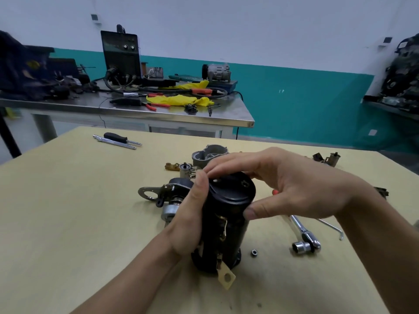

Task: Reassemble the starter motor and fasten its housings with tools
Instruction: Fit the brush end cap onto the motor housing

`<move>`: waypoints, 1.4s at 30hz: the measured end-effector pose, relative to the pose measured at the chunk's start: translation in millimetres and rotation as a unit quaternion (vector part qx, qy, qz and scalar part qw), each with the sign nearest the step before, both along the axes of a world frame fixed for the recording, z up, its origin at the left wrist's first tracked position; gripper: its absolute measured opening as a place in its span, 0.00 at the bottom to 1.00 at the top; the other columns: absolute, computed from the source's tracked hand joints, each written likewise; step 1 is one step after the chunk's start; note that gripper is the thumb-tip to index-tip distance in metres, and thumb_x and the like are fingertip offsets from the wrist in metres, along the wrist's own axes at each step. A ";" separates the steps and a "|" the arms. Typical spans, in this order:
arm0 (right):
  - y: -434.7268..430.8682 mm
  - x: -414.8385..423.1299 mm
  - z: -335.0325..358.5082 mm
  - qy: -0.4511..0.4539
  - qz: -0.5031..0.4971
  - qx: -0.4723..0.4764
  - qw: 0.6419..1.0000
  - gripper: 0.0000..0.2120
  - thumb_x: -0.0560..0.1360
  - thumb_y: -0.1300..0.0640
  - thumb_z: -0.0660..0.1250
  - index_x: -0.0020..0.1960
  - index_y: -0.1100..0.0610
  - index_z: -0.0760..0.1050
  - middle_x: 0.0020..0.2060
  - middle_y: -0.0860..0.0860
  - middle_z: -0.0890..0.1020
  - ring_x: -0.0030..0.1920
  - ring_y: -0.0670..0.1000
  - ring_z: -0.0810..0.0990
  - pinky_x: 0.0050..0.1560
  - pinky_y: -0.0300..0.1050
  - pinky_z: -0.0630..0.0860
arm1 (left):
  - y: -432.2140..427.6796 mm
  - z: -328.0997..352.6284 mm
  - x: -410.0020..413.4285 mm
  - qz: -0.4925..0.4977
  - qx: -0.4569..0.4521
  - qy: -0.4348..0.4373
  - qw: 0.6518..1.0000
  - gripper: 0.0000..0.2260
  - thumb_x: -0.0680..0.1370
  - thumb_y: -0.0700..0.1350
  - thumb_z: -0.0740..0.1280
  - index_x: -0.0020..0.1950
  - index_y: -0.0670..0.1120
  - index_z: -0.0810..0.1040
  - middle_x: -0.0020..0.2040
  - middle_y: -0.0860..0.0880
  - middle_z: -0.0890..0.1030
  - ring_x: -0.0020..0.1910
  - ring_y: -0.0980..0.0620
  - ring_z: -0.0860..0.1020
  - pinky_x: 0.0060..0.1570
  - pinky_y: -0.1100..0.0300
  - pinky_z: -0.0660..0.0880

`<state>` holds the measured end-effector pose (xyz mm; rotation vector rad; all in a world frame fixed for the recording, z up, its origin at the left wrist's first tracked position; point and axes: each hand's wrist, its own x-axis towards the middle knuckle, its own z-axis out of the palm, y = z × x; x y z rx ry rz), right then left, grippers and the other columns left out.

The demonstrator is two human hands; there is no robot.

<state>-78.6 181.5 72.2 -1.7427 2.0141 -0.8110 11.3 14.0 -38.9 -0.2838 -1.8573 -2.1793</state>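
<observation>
Two hands held upright motor body on tabletop: left hand gripped side, right hand clasped end cap.

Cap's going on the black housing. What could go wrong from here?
1. End cap under the right hand could seat crooked; no bolts show in it.
2. Black housing stands on end in the left hand; released, it might tip onto its brass tab.
3. Loose nut near the base could get knocked away.
</observation>
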 end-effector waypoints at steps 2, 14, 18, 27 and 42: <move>0.6 -0.9 -0.7 -0.006 0.010 0.000 1.000 0.30 0.73 0.68 0.75 0.73 0.54 0.72 0.72 0.45 0.74 0.74 0.49 0.69 0.74 0.56 0.67 | 0.6 0.7 -0.1 0.009 0.002 0.010 1.000 0.41 0.71 0.77 0.59 0.70 0.47 0.75 0.60 0.43 0.83 0.62 0.44 0.80 0.63 0.46 0.76; 3.0 -5.1 -8.6 -0.019 0.064 -0.004 0.998 0.31 0.73 0.72 0.72 0.73 0.56 0.71 0.73 0.46 0.72 0.76 0.51 0.67 0.76 0.51 0.64 | 3.4 8.5 0.6 0.000 0.053 0.024 0.998 0.34 0.71 0.74 0.62 0.64 0.51 0.81 0.59 0.46 0.84 0.63 0.50 0.80 0.57 0.62 0.77; -3.5 -1.3 -18.3 -0.053 0.058 -0.029 0.996 0.33 0.68 0.76 0.66 0.71 0.57 0.72 0.71 0.49 0.74 0.74 0.53 0.69 0.74 0.49 0.66 | 4.7 9.2 0.0 0.005 0.070 0.036 0.997 0.30 0.73 0.73 0.61 0.61 0.53 0.83 0.58 0.49 0.85 0.62 0.53 0.80 0.59 0.64 0.75; -35.9 20.9 -60.0 -0.126 -0.069 -0.250 0.958 0.16 0.83 0.48 0.59 0.58 0.55 0.80 0.51 0.51 0.84 0.55 0.51 0.82 0.54 0.40 0.77 | 0.6 6.5 0.1 -0.004 0.072 0.058 0.996 0.32 0.77 0.70 0.59 0.65 0.46 0.79 0.60 0.42 0.82 0.64 0.44 0.79 0.61 0.55 0.76; -42.1 19.6 -60.6 -0.140 -0.030 -0.309 0.940 0.19 0.83 0.54 0.52 0.56 0.56 0.82 0.51 0.47 0.86 0.55 0.49 0.83 0.55 0.38 0.76 | 2.7 5.7 -3.0 -0.040 0.068 0.083 0.993 0.36 0.79 0.68 0.55 0.71 0.39 0.74 0.65 0.38 0.79 0.68 0.43 0.76 0.63 0.57 0.74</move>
